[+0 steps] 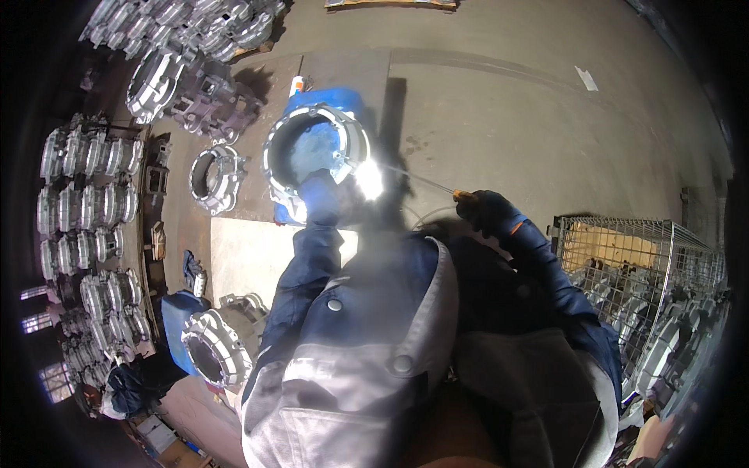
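Note:
A ring-shaped metal casting (355, 139) rests tilted on a blue support (331, 97) in front of me. My left hand (320, 191), in a dark glove, is closed over the casting's near rim; glare blurs its fingers. Off to the right, my dark-gloved right hand (488, 213) is wrapped round the orange handle (460, 194) of a long, thin-shafted tool. The thin metal shaft (421, 179) points left toward the casting's right side. A bright glare there hides its tip, so I cannot tell whether it touches.
Another ring casting (216, 179) lies to the left, and one (214, 351) leans by a blue container (181, 321). Stacked castings (86, 207) line the far left. A wire cage (616, 253) holding metal parts stands at right. A small white-and-orange bottle (297, 85) is behind the support.

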Motion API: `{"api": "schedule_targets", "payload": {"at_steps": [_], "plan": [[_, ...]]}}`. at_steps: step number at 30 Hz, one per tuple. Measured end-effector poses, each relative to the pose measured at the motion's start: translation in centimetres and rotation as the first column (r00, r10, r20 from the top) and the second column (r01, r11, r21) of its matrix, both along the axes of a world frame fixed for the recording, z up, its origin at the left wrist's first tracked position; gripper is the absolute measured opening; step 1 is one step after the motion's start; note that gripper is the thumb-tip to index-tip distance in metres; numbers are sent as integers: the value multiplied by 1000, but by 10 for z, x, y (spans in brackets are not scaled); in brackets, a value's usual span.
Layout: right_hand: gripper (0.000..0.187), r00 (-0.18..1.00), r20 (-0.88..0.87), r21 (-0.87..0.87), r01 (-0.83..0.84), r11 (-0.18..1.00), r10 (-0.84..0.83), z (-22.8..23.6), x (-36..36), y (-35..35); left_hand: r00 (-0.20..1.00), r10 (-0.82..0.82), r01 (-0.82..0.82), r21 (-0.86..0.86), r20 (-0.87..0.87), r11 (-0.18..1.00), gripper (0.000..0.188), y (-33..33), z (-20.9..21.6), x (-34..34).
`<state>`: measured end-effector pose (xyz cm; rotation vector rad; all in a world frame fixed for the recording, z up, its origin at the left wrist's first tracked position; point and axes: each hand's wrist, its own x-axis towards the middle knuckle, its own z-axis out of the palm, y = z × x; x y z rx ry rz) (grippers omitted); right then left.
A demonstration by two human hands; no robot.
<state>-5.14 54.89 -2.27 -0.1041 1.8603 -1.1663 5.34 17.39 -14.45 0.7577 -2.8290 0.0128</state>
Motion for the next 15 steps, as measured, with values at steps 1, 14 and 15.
{"api": "schedule_targets", "payload": {"at_steps": [1, 14, 15], "plan": [[29, 964, -248, 87, -78, 993, 98, -6, 3, -1, 997, 74, -74, 146, 6, 986, 63, 9, 4, -9], [37, 627, -697, 375, -93, 922, 347, -43, 21, -6, 966, 244, -258, 274, 82, 927, 81, 30, 16, -47], [37, 637, -697, 353, -96, 931, 330, -37, 22, -5, 962, 256, -272, 272, 94, 923, 81, 31, 19, -48]]}}
